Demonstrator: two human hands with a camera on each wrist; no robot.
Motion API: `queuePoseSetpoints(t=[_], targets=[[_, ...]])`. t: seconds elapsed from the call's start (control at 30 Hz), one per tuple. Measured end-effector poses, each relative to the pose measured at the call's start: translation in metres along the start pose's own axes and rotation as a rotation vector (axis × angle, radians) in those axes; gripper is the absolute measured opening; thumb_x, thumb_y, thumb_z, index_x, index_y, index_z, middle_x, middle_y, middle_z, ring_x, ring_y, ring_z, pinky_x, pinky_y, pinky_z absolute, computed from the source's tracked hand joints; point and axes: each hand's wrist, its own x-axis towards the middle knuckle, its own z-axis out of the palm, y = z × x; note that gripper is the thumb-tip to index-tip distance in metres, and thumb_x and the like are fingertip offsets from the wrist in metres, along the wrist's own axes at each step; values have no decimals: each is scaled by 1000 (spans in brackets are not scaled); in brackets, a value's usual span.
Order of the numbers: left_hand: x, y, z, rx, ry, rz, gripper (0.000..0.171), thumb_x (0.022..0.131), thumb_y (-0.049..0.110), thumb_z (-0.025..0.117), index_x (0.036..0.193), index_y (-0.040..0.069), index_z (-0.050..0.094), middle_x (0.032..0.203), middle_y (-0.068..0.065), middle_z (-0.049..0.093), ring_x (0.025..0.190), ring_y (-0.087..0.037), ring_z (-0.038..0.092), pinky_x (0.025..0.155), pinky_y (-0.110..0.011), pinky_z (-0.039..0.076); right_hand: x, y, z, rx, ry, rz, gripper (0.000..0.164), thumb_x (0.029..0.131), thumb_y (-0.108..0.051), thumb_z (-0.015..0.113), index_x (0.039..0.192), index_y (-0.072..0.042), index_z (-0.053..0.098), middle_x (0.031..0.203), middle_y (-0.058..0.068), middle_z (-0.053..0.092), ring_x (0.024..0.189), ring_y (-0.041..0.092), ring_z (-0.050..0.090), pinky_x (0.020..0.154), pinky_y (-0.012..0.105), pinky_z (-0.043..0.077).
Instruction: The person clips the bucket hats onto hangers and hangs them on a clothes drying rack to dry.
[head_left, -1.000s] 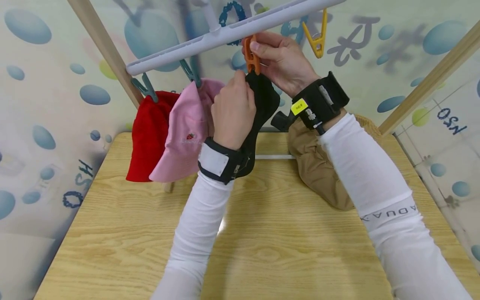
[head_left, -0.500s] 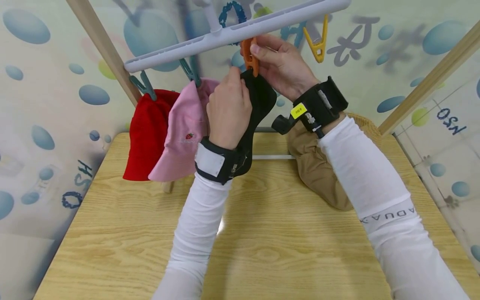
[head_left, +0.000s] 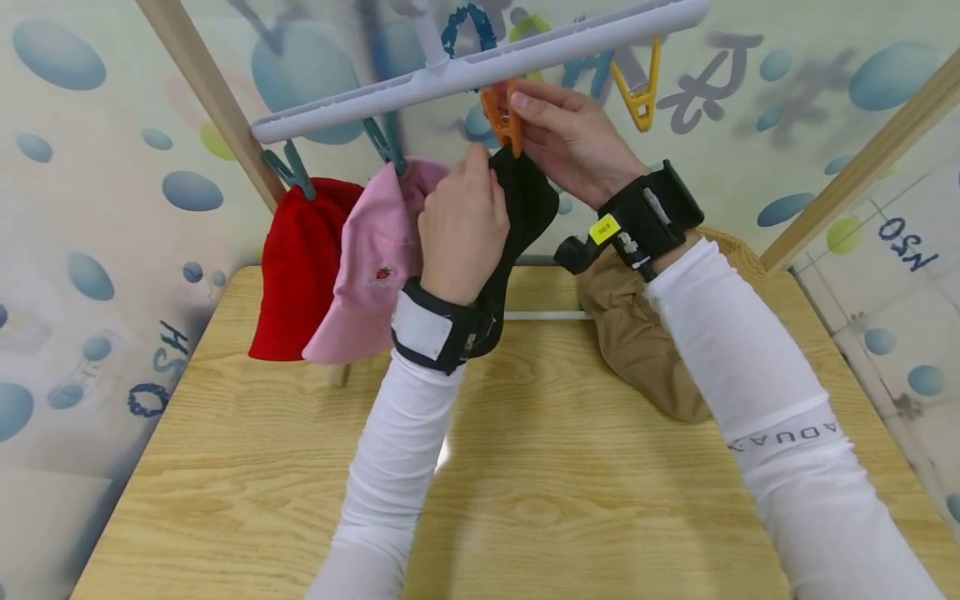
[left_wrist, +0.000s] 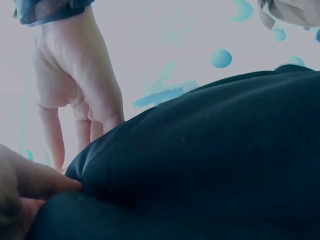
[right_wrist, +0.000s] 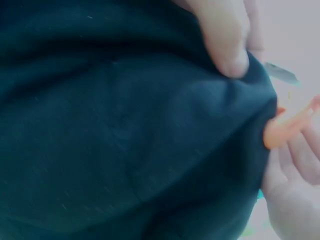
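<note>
A black hat (head_left: 525,196) hangs beneath the white hanger bar (head_left: 390,96). My left hand (head_left: 465,225) pinches the hat's upper edge; in the right wrist view its thumb presses on the dark cloth. Under the bar my right hand (head_left: 577,137) holds an orange clothespin (head_left: 504,121) between thumb and fingers. The clothespin's lower tip meets the hat's top edge, and in the right wrist view the orange tip (right_wrist: 280,132) touches that edge. How deep the cloth sits in it is hidden.
Teal clothespins (head_left: 294,171) hold a red hat (head_left: 307,267) and a pink bucket hat (head_left: 375,258) on the left. A yellow clothespin (head_left: 641,92) hangs at right. A tan hat (head_left: 637,333) lies on the wooden table (head_left: 525,483), behind my right forearm.
The orange clothespin's handles stand wider apart than before. The bar's right end has dipped slightly, and my right hand has come down a little with it. My left hand keeps its hold.
</note>
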Motion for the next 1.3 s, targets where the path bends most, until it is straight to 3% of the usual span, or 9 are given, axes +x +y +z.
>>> queuePoseSetpoints(t=[0.13,0.3,0.6,0.9,1.3], targets=[[-1,0,-1,13,-22,-15,24,98,19,35,104,2,51,78,-16,60,74,-34,63,59,-44,53,-2,-4,-9,-20,-40,23,37,88,-2,55,123,7,50,129,18,48,128,30,39,109,32,31],[-2,0,-3,19,-18,-17,24,98,19,36,104,2,51,80,-17,61,75,-35,63,60,-46,53,-6,-8,-23,-29,-72,57,39,85,-5,60,122,6,51,122,17,54,123,29,44,107,31,33],[-5,1,-4,38,-28,-16,25,98,20,37,106,2,52,85,-16,62,76,-34,62,60,-46,53,-26,-11,-53,-78,-32,140,28,88,-7,57,113,6,58,106,13,67,106,24,58,92,27,47],[-10,3,-13,21,-1,26,25,97,18,39,109,1,54,87,-15,62,76,-30,61,62,-40,53,-39,-4,-76,-194,24,261,37,90,-11,57,123,4,51,109,9,67,108,22,58,92,26,47],[-27,12,-23,6,69,123,23,96,14,40,104,0,57,88,-16,65,70,-30,61,57,-40,52,-52,7,-99,-374,-13,342,47,92,-16,54,132,5,41,111,3,67,109,19,58,88,24,49]])
